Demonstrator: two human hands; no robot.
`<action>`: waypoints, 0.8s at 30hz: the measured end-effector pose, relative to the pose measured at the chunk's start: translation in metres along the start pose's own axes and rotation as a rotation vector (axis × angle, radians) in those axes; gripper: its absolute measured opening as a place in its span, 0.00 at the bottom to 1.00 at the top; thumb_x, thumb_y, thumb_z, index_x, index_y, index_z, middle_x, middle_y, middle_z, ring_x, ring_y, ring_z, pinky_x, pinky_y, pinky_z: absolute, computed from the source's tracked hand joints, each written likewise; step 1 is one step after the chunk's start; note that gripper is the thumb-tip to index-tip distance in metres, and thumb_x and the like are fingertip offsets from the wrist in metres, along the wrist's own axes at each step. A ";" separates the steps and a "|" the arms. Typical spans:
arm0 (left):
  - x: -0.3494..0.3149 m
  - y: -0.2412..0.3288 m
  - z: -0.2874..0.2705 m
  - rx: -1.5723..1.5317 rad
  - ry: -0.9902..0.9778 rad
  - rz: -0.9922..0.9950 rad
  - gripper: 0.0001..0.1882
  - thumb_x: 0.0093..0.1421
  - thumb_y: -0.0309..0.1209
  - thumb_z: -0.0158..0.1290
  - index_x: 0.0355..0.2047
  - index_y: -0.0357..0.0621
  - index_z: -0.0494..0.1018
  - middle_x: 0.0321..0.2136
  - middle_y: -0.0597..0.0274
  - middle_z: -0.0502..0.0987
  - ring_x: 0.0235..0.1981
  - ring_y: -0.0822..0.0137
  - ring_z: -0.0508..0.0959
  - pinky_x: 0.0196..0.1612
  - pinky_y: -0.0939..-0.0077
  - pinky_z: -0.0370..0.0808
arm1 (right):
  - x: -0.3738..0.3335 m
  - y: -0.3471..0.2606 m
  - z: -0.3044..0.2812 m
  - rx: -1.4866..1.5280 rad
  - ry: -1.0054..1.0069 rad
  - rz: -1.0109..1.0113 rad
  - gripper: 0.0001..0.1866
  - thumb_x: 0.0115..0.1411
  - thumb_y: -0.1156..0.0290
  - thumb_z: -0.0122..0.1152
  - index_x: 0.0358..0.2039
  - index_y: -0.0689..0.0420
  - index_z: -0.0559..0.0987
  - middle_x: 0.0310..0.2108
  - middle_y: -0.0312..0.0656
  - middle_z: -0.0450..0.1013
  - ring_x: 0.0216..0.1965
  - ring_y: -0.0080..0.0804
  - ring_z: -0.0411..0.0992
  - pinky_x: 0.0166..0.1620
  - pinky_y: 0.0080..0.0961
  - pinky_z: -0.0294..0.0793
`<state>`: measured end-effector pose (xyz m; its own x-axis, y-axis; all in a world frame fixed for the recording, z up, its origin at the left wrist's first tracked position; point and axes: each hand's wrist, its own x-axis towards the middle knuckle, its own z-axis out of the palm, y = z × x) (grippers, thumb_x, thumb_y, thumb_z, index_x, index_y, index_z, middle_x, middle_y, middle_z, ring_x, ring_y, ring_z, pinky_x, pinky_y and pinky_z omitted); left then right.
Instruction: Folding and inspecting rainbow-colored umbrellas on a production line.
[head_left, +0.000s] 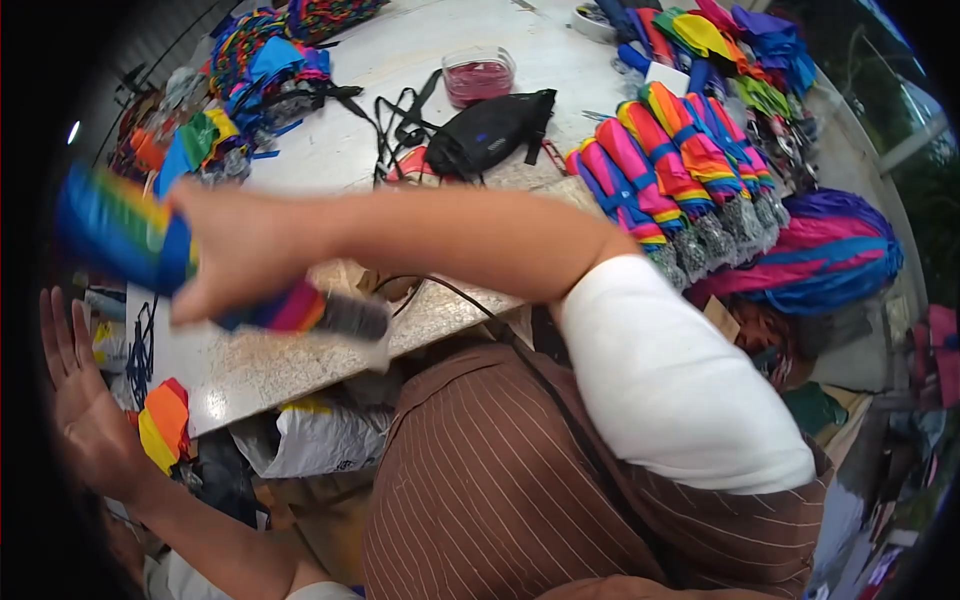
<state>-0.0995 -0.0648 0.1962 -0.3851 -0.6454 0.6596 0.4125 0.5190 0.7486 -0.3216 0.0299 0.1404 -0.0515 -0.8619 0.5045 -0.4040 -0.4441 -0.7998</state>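
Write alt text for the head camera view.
The right hand holds a folded rainbow umbrella across a grey worktable, while the left hand is open and empty. More folded umbrellas lie in a row to the right.

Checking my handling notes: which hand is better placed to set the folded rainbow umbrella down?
Probably the right hand: it already grips the folded umbrella above the table. The left hand is open, empty, off the table's edge.

Glossy rainbow cloth umbrella [200,270], matt black bag [490,130], smooth pale speckled table [250,365].
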 end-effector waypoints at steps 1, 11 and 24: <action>0.000 -0.008 -0.006 0.050 -0.050 0.012 0.34 0.65 0.51 0.34 0.60 0.35 0.53 0.59 0.44 0.57 0.62 0.55 0.56 0.64 0.60 0.49 | 0.002 -0.004 -0.036 -0.213 -0.011 0.166 0.42 0.37 0.49 0.70 0.46 0.65 0.64 0.36 0.53 0.74 0.37 0.44 0.75 0.40 0.30 0.74; -0.137 -0.175 -0.158 -0.139 0.214 -1.058 0.26 0.64 0.42 0.46 0.58 0.42 0.59 0.52 0.56 0.66 0.51 0.60 0.68 0.57 0.66 0.64 | -0.238 0.052 -0.389 -1.450 0.212 0.846 0.41 0.41 0.50 0.66 0.52 0.62 0.68 0.45 0.56 0.71 0.46 0.48 0.70 0.49 0.33 0.68; -0.188 -0.202 -0.123 -0.204 0.211 -1.166 0.20 0.62 0.40 0.50 0.50 0.45 0.66 0.39 0.62 0.72 0.39 0.65 0.73 0.47 0.70 0.71 | -0.365 0.087 -0.400 -1.212 0.318 1.065 0.28 0.60 0.52 0.47 0.53 0.61 0.68 0.49 0.59 0.68 0.51 0.51 0.67 0.53 0.36 0.65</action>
<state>-0.0092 -0.1171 -0.0870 -0.4784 -0.7567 -0.4455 0.0365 -0.5241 0.8509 -0.7030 0.4042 0.0167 -0.8697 -0.4848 0.0928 -0.4935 0.8507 -0.1807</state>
